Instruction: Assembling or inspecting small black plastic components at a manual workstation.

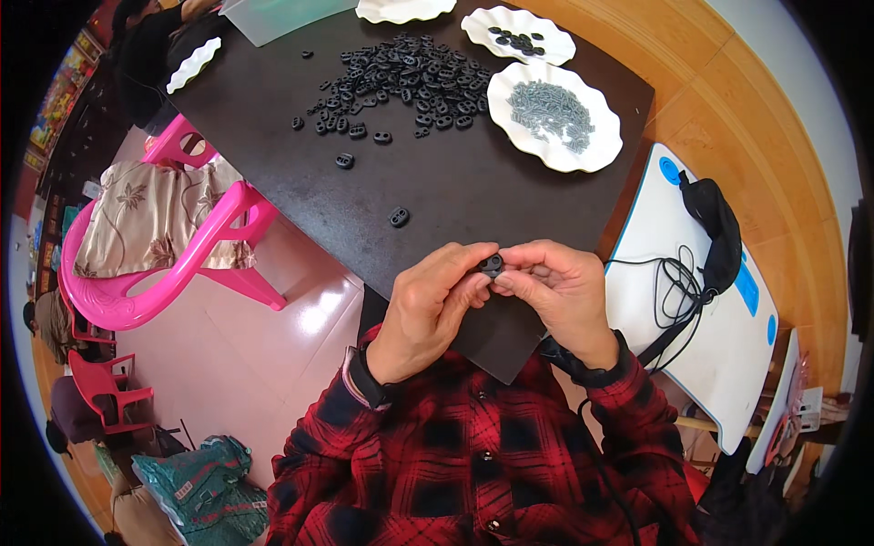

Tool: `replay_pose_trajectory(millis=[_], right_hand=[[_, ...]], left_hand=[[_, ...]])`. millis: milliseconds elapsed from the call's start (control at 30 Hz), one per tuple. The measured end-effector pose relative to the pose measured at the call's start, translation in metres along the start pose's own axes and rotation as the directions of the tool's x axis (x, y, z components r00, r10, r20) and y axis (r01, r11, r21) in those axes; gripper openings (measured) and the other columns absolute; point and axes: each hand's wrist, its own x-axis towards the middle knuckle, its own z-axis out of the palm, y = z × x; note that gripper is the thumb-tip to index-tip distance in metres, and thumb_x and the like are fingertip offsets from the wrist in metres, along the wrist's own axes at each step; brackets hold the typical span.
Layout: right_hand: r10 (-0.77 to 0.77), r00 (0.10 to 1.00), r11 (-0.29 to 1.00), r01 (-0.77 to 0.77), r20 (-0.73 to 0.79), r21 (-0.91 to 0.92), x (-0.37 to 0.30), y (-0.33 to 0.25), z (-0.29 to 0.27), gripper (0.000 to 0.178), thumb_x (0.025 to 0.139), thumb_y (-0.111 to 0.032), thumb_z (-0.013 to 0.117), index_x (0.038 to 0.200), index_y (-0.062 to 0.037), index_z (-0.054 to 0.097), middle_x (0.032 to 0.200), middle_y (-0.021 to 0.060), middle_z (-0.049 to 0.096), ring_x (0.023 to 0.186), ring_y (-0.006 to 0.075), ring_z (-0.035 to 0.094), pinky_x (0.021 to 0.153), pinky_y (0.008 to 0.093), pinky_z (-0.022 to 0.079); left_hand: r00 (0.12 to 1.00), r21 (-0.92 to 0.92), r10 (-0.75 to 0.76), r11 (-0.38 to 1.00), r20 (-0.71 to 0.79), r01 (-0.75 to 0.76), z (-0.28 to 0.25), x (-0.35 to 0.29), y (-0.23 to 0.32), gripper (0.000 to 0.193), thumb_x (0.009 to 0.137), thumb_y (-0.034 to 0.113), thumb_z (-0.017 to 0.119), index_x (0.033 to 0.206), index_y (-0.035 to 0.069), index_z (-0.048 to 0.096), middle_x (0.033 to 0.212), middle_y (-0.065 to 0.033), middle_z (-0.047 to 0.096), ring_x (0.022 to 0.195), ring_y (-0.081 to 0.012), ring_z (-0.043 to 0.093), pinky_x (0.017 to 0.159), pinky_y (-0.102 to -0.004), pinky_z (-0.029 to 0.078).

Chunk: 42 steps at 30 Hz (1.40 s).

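Between the fingertips of my left hand [431, 305] and my right hand [561, 293] is a small black two-hole cord lock [492, 265], held just over the near corner of the dark table [309, 196]. Both hands pinch it, one from each side. Ahead of my hands a single cord lock [399, 217] lies on the tabletop, with another [344, 161] farther off. Beyond them spreads a loose heap of the same black pieces [410, 82]. A white wavy-rimmed plate [596, 156] to the right holds a pile of small grey springs [551, 114].
Behind the spring plate, another white plate [478, 27] carries several black pieces. A pale green bin [282, 20] stands at the far edge. Left of the table is a pink chair [118, 305] with a cloth; at right, a white board [728, 364] bears black cable [678, 291].
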Motion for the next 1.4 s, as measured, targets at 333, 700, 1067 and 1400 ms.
replay_pose_trajectory(millis=[333, 700, 1067, 1400], right_hand=[[-0.061, 0.998, 0.992, 0.057, -0.035, -0.111, 0.001, 0.016, 0.001, 0.013, 0.080, 0.007, 0.060, 0.093, 0.0073, 0.060, 0.084, 0.0109, 0.063, 0.075, 0.0147, 0.063, 0.069, 0.0242, 0.053], [0.032, 0.998, 0.995, -0.027, -0.046, 0.096, 0.008, 0.017, 0.004, 0.016, 0.083, 0.005, 0.057, 0.098, 0.0062, 0.058, 0.085, 0.0099, 0.063, 0.075, 0.0135, 0.063, 0.070, 0.0236, 0.053], [-0.003, 1.000, 0.998, 0.004, -0.015, 0.059, 0.009, 0.019, 0.002, 0.021, 0.082, 0.006, 0.057, 0.103, 0.0053, 0.057, 0.090, 0.0084, 0.062, 0.076, 0.0112, 0.061, 0.072, 0.0225, 0.051], [-0.147, 0.988, 0.962, 0.134, -0.039, -0.236, 0.012, 0.014, 0.003, 0.019, 0.076, 0.007, 0.061, 0.095, 0.0041, 0.060, 0.083, 0.0065, 0.063, 0.075, 0.0101, 0.062, 0.068, 0.0207, 0.051]], left_hand=[[0.999, -0.003, -0.041, 0.999, -0.027, 0.041, 0.006, -0.001, -0.009, 0.020, 0.085, -0.006, 0.050, 0.104, -0.006, 0.053, 0.078, -0.0108, 0.053, 0.062, -0.0164, 0.057, 0.055, -0.0256, 0.048], [0.969, -0.229, -0.249, 0.942, 0.014, 0.245, 0.004, 0.003, -0.015, 0.024, 0.086, -0.004, 0.051, 0.109, -0.006, 0.053, 0.082, -0.0084, 0.058, 0.070, -0.0131, 0.060, 0.062, -0.0231, 0.050], [0.932, -0.390, -0.347, 0.848, 0.102, 0.359, -0.001, 0.004, -0.020, 0.030, 0.087, -0.002, 0.052, 0.118, -0.004, 0.052, 0.091, -0.0076, 0.059, 0.078, -0.0119, 0.060, 0.070, -0.0223, 0.052], [0.980, -0.086, -0.198, 0.977, -0.011, 0.196, 0.005, 0.004, -0.013, 0.022, 0.085, -0.005, 0.051, 0.107, -0.007, 0.056, 0.085, -0.0110, 0.060, 0.071, -0.0139, 0.062, 0.063, -0.0228, 0.051]])
